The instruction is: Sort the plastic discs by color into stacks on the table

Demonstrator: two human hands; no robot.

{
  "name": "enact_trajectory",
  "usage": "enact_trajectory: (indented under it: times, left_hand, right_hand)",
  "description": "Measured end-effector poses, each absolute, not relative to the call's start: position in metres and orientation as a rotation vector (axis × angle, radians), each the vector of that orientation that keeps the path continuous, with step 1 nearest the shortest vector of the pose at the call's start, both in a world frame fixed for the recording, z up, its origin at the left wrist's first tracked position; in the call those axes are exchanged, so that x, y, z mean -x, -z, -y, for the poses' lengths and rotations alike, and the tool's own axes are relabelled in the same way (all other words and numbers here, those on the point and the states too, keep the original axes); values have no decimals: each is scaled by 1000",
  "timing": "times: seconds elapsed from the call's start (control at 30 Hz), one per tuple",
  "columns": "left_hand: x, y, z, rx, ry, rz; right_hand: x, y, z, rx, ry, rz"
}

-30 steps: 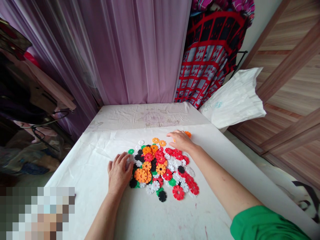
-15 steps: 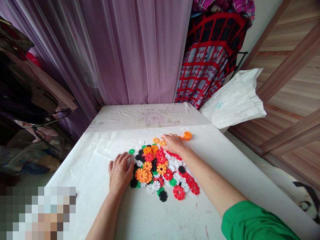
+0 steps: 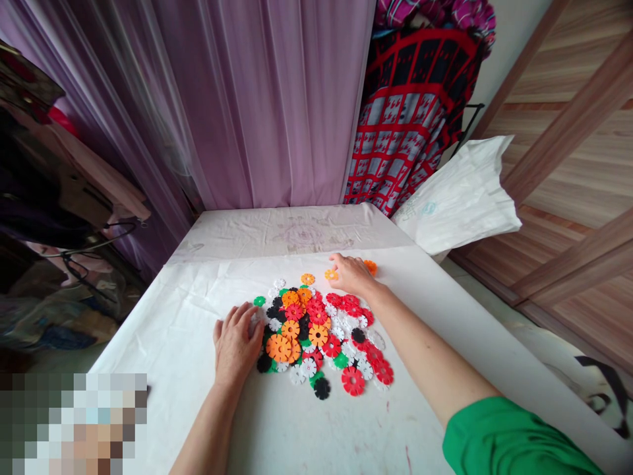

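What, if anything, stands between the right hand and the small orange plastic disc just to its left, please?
Nothing visible does: the small orange plastic disc lies on the white cloth right at the fingertips of the right hand, with no other piece between them.

Left hand (image 3: 238,344) low of centre, palm down, fingers open, slightly spread, tips aimed 1 o'clock. Left forearm (image 3: 208,422) rises from 6 o'clock edge, wrist nearly straight. Right hand (image 3: 352,276) farther out, up toward 1 o'clock of left hand, palm down, fingers extended, aimed 10 o'clock. Right forearm (image 3: 425,346) reaches in from 4 o'clock, long diagonal, elbow hidden near green sleeve (image 3: 509,439). Hands well apart, neither closed.
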State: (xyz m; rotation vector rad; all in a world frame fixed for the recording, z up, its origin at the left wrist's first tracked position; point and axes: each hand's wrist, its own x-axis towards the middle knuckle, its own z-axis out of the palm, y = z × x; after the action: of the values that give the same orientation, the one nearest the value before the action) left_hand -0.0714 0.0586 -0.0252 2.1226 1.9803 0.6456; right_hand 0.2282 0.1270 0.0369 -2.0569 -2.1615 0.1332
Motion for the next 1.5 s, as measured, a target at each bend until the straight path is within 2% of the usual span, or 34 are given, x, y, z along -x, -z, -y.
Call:
enact_trajectory:
  times: [0.27, 0.93, 1.1, 1.33, 1.5]
  left_hand:
    - [71, 27, -58, -2133, -676, -1976]
    - [71, 26, -58, -2128, -672, -1979]
    - [71, 26, -58, -2129, -677, -1982]
    - [71, 24, -58, -2132, -680, -1979]
    - [71, 24, -58, -2134, -660, -1977]
  right_hand:
    - [-284, -44, -127, 2159, -75, 2087]
    - [-283, -46, -121, 2154, -108, 2172]
    - [-259, -43, -126, 2009, -72, 2224]
    - [-200, -24, -136, 1716, -224, 2390]
    - [-188, -21, -148, 1768, -295, 2440]
